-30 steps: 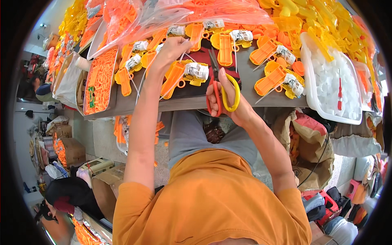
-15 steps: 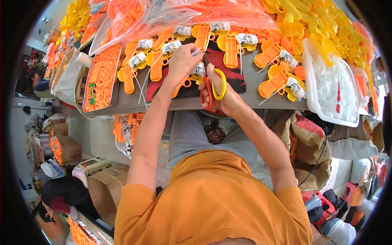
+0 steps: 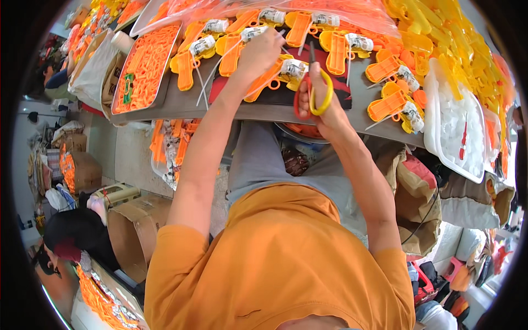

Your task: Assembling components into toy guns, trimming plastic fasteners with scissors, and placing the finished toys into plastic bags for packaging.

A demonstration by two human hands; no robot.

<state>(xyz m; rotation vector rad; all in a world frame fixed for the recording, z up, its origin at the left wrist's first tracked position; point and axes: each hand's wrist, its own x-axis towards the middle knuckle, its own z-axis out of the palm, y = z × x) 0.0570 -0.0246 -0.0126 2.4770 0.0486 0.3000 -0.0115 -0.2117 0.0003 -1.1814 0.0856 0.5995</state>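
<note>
My right hand (image 3: 324,107) grips scissors (image 3: 322,104) with one red and one yellow handle, their dark blades pointing away from me. My left hand (image 3: 259,55) is closed in a pinch over the toys, a thin white plastic strip (image 3: 282,33) showing at its fingertips. Between my hands an orange and yellow toy gun (image 3: 263,82) lies on a black and red mat (image 3: 330,99), with a small white printed bottle (image 3: 293,67) attached. Several like toy guns lie around it, for instance one with its orange handle toward me (image 3: 336,58); many have white strips sticking out.
An orange-filled tray (image 3: 146,69) sits at the left, a green piece on top. At the right a white tub (image 3: 448,118) holds translucent white parts and a red-handled tool (image 3: 463,137). Yellow parts (image 3: 445,38) are heaped behind it. Paper sacks (image 3: 412,203) stand below the table edge.
The head view has shifted, moving the table up and rightward in the picture. My left hand and the scissors are farther apart; the toy gun between them shows more fully.
</note>
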